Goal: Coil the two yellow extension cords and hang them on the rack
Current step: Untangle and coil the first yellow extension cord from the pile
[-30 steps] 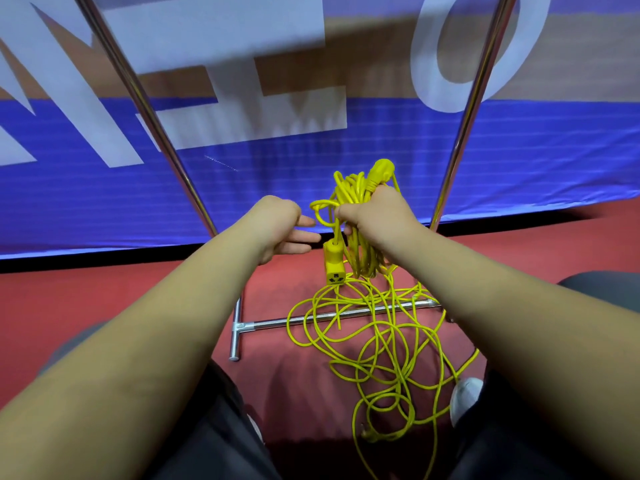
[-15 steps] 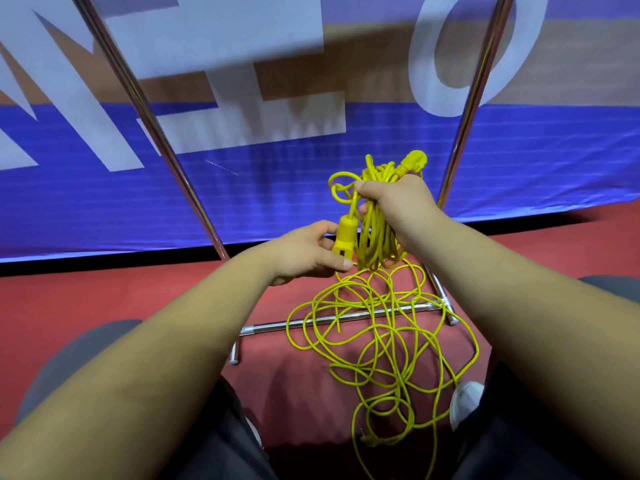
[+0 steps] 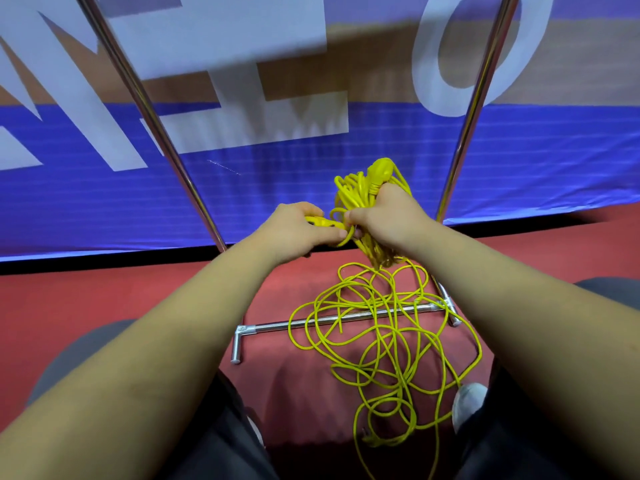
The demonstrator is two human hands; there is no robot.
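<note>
1. Hard-to-see stuff first: the left hand (image 3: 294, 230) has its fingers curled round a chunky yellow connector (image 3: 322, 222). The hand covers most of it, so only a sliver pokes out toward the other fist.
2. The right hand (image 3: 388, 216) is clenched round a bundle of cord loops (image 3: 351, 192), held up in front of the banner (image 3: 519, 168) between the rack's two uprights. A moulded plug (image 3: 381, 169) sticks out of the top of that fist.
3. The rest is a loose tangle (image 3: 382, 336) on the floor (image 3: 104, 299). It's draped over the rack's base bar (image 3: 270, 328) and trails off the bottom edge. Can't tell if that mess is one cord or two.
4. The rack (image 3: 159, 133) is shiny round metal tube, and both uprights are cut off at the top of the view.
5. The cord looks thin, smooth and bright yellow. The floor is matte red. The banner is blue with big white letters and faint horizontal lines.
6. A pale shoe (image 3: 467, 401) toe peeks out beside the right leg, and dark trousers (image 3: 221, 445) fill the bottom.
</note>
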